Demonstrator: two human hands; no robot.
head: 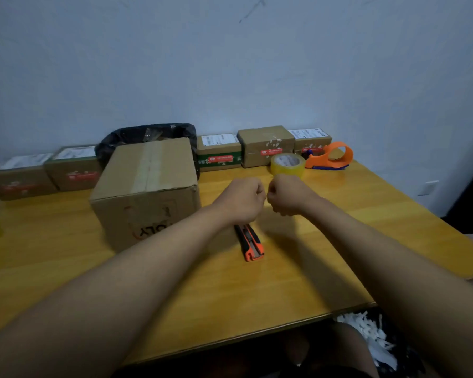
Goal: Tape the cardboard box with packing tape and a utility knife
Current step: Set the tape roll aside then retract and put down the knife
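Observation:
A brown cardboard box (145,186) stands on the wooden table (230,296), left of centre, with a strip of tape along its top seam. An orange and black utility knife (250,242) lies on the table just right of the box. A roll of clear yellowish packing tape (287,164) stands further back. My left hand (242,199) and my right hand (291,194) are both closed into fists, knuckles nearly touching, held above the table between the knife and the tape roll. Neither fist shows anything in it.
An orange tape dispenser (332,156) sits at the back right. Several small labelled parcels (265,145) line the wall behind. A black bin bag (148,136) stands behind the box. White paper scraps (372,336) lie on the floor past the table's near edge.

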